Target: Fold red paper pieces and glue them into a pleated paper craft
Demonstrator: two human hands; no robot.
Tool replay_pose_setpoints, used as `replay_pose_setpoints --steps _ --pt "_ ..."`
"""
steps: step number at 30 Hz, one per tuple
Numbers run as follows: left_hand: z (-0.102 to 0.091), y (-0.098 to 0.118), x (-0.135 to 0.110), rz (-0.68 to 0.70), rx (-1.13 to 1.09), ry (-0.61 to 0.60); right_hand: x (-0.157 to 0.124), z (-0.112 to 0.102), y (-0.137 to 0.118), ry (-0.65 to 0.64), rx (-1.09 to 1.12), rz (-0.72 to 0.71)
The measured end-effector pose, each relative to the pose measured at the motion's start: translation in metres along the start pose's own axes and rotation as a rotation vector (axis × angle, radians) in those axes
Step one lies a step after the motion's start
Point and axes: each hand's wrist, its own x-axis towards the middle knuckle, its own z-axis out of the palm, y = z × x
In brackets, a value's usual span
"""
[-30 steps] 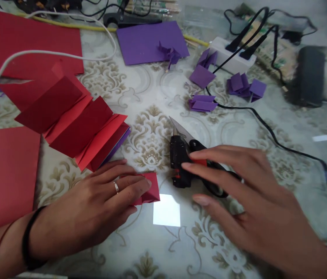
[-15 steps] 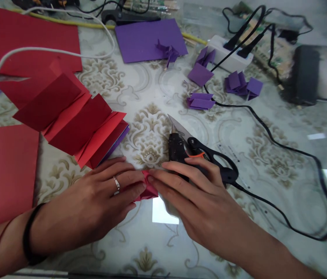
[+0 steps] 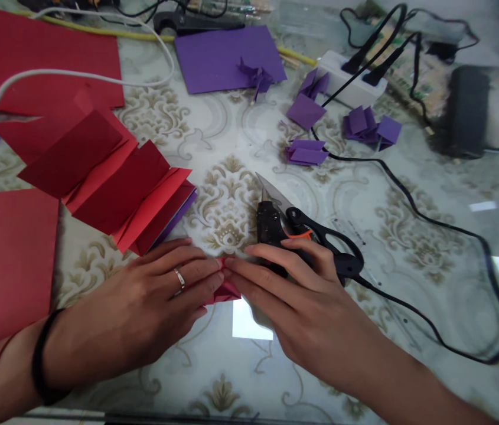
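Note:
A small folded red paper piece (image 3: 228,291) lies on the patterned table near the front, mostly covered by my fingers. My left hand (image 3: 143,307), with a ring and a black wristband, lies flat on its left part. My right hand (image 3: 302,307) lies flat on its right side, and the fingertips of both hands meet over the paper. Just behind my right fingers are black-handled scissors (image 3: 324,239) and a small black tool (image 3: 269,227).
An accordion-folded red sheet (image 3: 111,183) lies at the left, with flat red sheets (image 3: 5,260) around it. A purple sheet (image 3: 227,59) and folded purple pieces (image 3: 306,153) sit at the back. A white power strip (image 3: 346,82), a black cable (image 3: 430,224) and a white cable (image 3: 54,74) cross the table.
My right hand left the scissors and came left onto the red piece, meeting my left fingertips. My left hand has stayed on the paper.

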Motion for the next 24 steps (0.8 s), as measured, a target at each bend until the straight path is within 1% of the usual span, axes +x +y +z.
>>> replay_pose_setpoints --steps 2,6,8,12,17,24 --pt "0.0002 -0.0007 0.0007 0.013 0.001 0.001 0.0001 0.0008 0.0000 0.014 -0.010 -0.008" --pt "-0.0005 -0.0008 0.0022 0.035 0.006 0.015 0.0014 0.0001 -0.0017 0.030 -0.052 0.045" --pt "-0.0009 -0.0005 0.0021 0.032 0.009 0.012 0.0026 -0.0012 -0.0034 0.031 -0.078 0.075" --pt "-0.0005 0.0000 -0.0002 0.002 0.005 0.019 0.0038 -0.0026 -0.0053 0.016 -0.107 0.066" --pt "0.0000 0.0000 -0.0010 -0.002 -0.001 0.031 0.0023 -0.0009 -0.0034 0.062 -0.110 0.111" --pt "-0.0024 0.0001 0.0000 -0.008 -0.001 0.001 0.0028 -0.0011 -0.0012 0.089 -0.115 0.134"
